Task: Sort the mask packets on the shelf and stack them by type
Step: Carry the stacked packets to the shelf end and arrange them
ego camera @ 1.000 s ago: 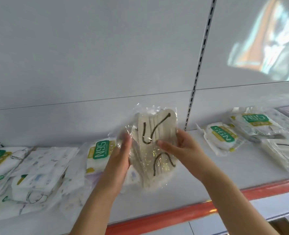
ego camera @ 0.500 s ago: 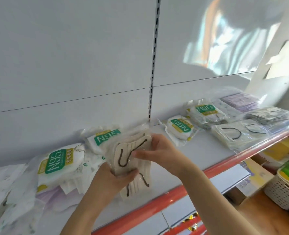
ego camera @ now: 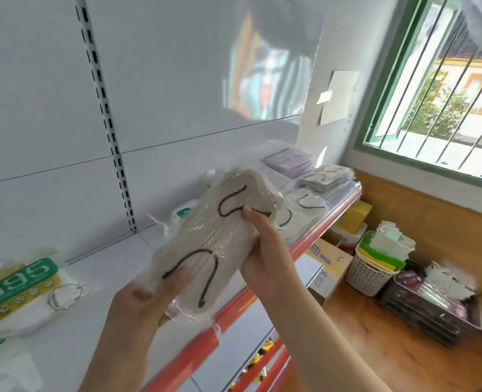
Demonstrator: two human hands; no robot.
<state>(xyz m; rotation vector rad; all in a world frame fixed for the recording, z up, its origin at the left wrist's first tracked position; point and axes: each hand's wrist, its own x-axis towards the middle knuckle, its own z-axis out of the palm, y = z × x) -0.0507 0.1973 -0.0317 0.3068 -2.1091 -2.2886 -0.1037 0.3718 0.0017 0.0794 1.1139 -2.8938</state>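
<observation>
A clear packet of beige masks with black ear loops is held tilted above the white shelf. My left hand grips its lower end from beneath. My right hand grips its upper right edge, thumb on top. Beyond it on the shelf lies a packet of the same beige type. An N95 packet with a green label lies at the left. A purple mask stack and a grey-white stack sit at the shelf's far right end.
The shelf has a red front edge; a slotted upright runs up the back panel. Down right on the wooden floor stand cardboard boxes, a white basket and a dark tray stack. A barred window is at upper right.
Both hands have carried the beige packet rightward along the shelf and my view has swung right. The packet now tilts toward the beige packet at the far end.
</observation>
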